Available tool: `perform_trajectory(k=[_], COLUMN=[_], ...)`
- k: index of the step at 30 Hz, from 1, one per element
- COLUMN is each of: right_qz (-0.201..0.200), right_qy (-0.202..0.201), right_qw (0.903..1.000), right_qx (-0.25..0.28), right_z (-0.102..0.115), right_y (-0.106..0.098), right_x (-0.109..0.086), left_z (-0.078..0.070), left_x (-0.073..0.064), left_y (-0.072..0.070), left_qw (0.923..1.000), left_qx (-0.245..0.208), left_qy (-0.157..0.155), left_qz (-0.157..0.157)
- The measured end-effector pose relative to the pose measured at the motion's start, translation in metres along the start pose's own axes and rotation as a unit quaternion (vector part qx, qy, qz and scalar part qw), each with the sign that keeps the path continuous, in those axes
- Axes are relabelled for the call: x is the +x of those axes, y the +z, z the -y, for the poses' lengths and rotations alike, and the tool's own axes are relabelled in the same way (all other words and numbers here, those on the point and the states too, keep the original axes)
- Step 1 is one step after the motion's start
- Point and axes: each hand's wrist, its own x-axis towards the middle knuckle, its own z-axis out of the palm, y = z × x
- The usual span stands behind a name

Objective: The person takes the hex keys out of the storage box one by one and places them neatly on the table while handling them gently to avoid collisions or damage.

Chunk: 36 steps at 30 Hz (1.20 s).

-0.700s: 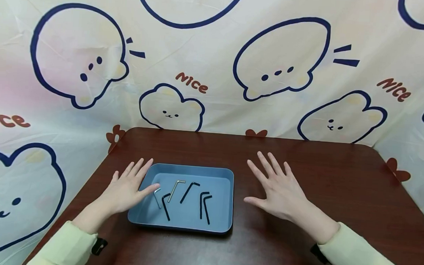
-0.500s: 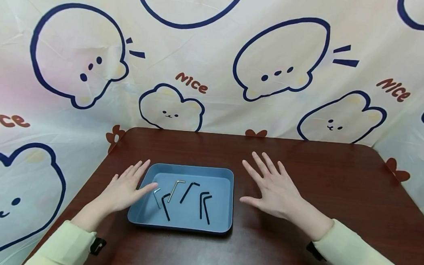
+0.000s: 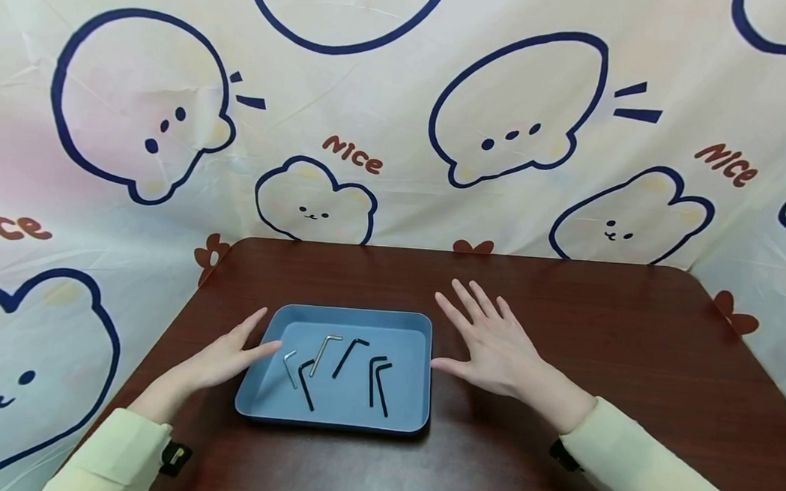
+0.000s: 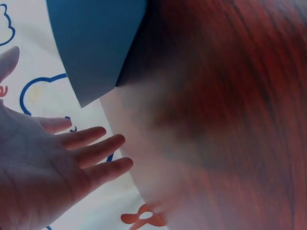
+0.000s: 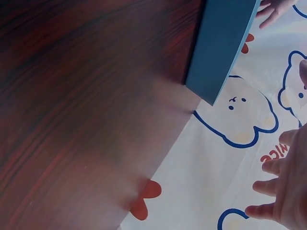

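Note:
A blue rectangular tray lies on the table, holding several hex keys. A short silvery hex key and a black hex key are at the left. Behind them lie a longer pale metal key and another black key. Two more black keys are side by side at the right. My left hand is by the tray's left side, fingers extended, thumb appearing over the rim. Beyond the right side my right hand spreads its fingers, thumb tip near the rim; contact cannot be told. Both hands hold nothing.
The dark wooden table reaches back to a white cloth printed with blue bear outlines. Small black devices sit at the left wrist and the right wrist.
My right hand has moved left, closer to the tray. My left hand has turned more edge-on and lowered slightly beside the left rim. The tray and hex keys keep their places.

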Motion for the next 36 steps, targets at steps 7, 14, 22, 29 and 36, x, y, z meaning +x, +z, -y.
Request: perform_trajectory(k=[7, 14, 22, 29, 36], right_qz=[0.001, 0.006, 0.01, 0.012, 0.007], right_qy=[0.002, 0.003, -0.001, -0.007, -0.008], right_qw=[0.9999, 0.9995, 0.9989, 0.9984, 0.9958], right_qx=[0.016, 0.032, 0.045, 0.054, 0.091], right_z=[0.004, 0.008, 0.01, 0.011, 0.011], right_y=[0.001, 0.003, 0.006, 0.01, 0.013], right_x=[0.003, 0.005, 0.005, 0.008, 0.01], left_z=[0.002, 0.002, 0.014, 0.033, 0.036], left_x=[0.004, 0.007, 0.009, 0.01, 0.01], left_y=[0.004, 0.009, 0.013, 0.015, 0.015], left_qw=[0.9991, 0.9994, 0.9968, 0.9932, 0.991], left_qx=[-0.037, -0.03, -0.049, -0.063, -0.076], left_qy=[0.007, 0.018, 0.062, 0.095, 0.109], left_qz=[0.019, 0.006, -0.013, -0.024, -0.017])
